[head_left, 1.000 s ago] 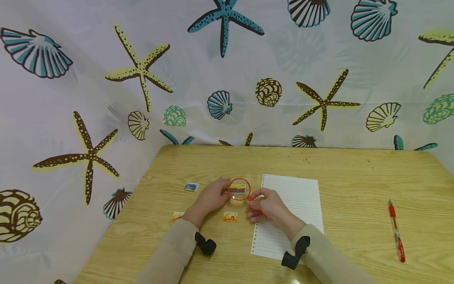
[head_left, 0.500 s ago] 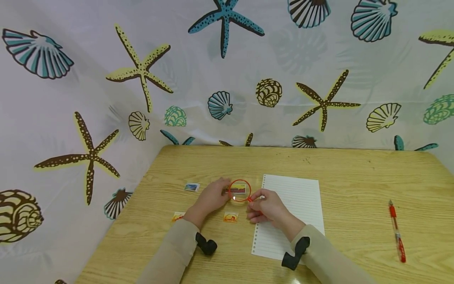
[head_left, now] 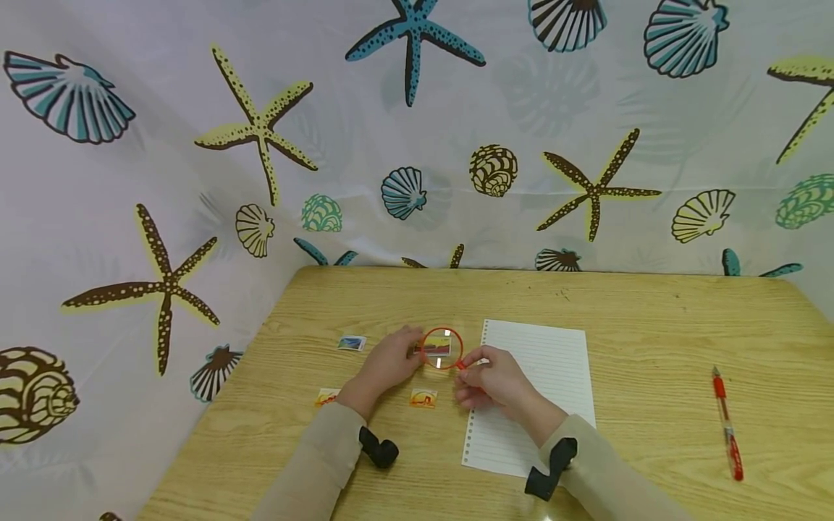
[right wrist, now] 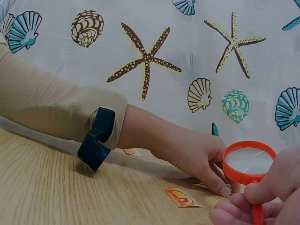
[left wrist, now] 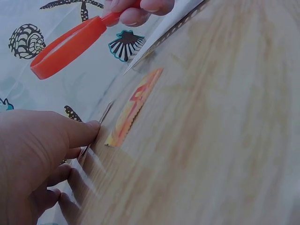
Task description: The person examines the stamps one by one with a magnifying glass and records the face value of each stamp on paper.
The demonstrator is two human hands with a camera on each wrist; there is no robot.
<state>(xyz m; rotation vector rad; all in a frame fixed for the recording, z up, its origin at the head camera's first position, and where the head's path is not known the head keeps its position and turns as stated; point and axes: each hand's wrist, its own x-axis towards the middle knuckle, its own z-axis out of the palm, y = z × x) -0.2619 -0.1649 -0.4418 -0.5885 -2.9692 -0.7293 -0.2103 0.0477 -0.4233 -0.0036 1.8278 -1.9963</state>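
My right hand (head_left: 495, 381) holds a red-rimmed magnifying glass (head_left: 443, 349) by its handle, with the thumb and fingers around it in the right wrist view. In the head view the lens lies over a stamp with a yellow and dark red picture. My left hand (head_left: 393, 358) pinches that stamp (left wrist: 106, 112) at its left edge; the left wrist view shows it nearly edge-on. The lens is held above the table, apart from the stamp. An orange and yellow stamp (head_left: 423, 398) lies between the two forearms.
A blue stamp (head_left: 352, 343) lies left of my left hand. Another orange stamp (head_left: 326, 396) is partly hidden by the left wrist. Lined paper (head_left: 537, 362) lies under the right hand, and a red pen (head_left: 727, 425) farther right. A patterned cloth (head_left: 443, 137) hangs behind the table.
The magnifying glass has shifted very slightly to the right, and the glare on its lens has changed. My right wrist has also shifted a little right. The left hand stays put.
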